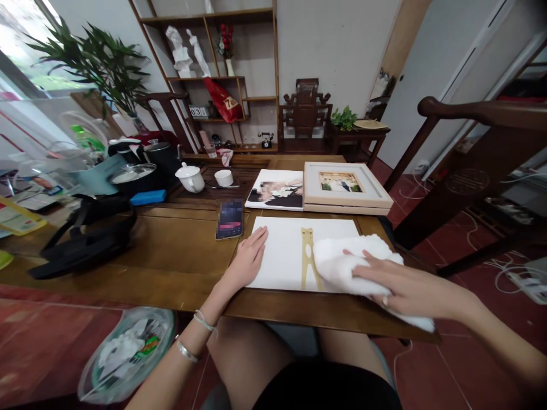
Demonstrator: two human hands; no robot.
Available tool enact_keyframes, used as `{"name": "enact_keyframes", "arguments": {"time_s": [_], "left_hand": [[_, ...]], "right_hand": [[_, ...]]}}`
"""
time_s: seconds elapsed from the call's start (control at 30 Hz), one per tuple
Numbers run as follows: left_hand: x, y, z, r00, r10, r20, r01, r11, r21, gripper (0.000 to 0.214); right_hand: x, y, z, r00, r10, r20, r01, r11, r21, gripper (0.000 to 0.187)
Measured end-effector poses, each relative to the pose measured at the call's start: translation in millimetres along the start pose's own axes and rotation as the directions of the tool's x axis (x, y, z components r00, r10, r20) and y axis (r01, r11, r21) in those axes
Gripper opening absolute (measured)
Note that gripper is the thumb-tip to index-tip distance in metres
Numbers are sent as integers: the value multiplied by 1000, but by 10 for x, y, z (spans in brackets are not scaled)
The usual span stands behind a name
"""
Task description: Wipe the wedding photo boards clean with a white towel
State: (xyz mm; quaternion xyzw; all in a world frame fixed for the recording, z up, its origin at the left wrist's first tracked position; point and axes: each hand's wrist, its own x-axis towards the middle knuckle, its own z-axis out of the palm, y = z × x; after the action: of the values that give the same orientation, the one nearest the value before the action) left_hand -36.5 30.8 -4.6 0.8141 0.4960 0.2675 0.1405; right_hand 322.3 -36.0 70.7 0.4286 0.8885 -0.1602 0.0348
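A flat white panel [277, 250] lies at the table's front edge. On its face sits a gold piece [306, 250] with an oval hole and two legs, like a picture-frame stand. My left hand [248, 259] rests flat on the panel's left edge, fingers stretched out and holding nothing. My right hand [384, 279] grips a bunched white cloth [354, 256], pressed over the panel's right part. That side of the panel is hidden under the cloth, one end of which hangs past the table edge.
Behind the panel lie a photo print [276, 191] and a framed photo [347, 185]. A phone [229, 219], white teapot [190, 179], white cup [223, 177], blue block [148, 197] and black strapped item [85, 233] are leftward. A bin [168, 336] stands below; a wooden chair [470, 165] is right.
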Motion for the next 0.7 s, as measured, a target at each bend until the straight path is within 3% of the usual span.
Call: {"name": "enact_keyframes", "arguments": {"time_s": [0.1,0.17,0.4,0.5,0.6,0.7], "left_hand": [[1,3,1,1000,-2,6,2,1000,9,45],[2,4,-1,1000,-8,14,8,1000,13,45],[3,8,-16,1000,-17,17,17,1000,-6,46],[5,6,-17,1000,-21,20,21,1000,-10,46],[6,-6,-6,1000,-12,13,12,1000,-7,46],[7,-19,8,1000,-4,2,4,1000,-5,45]], "right_hand": [[-172,-181,0,998,-56,12,55,998,28,66],[-113,-189,-31,998,-66,-2,66,997,33,64],[681,146,-112,991,-45,-125,35,996,-85,51],[857,220,-104,982,-76,-171,58,993,-105,51],[785,139,-116,990,-68,-125,55,993,-104,57],[526,-95,-152,999,-49,-18,47,994,-104,61]]}}
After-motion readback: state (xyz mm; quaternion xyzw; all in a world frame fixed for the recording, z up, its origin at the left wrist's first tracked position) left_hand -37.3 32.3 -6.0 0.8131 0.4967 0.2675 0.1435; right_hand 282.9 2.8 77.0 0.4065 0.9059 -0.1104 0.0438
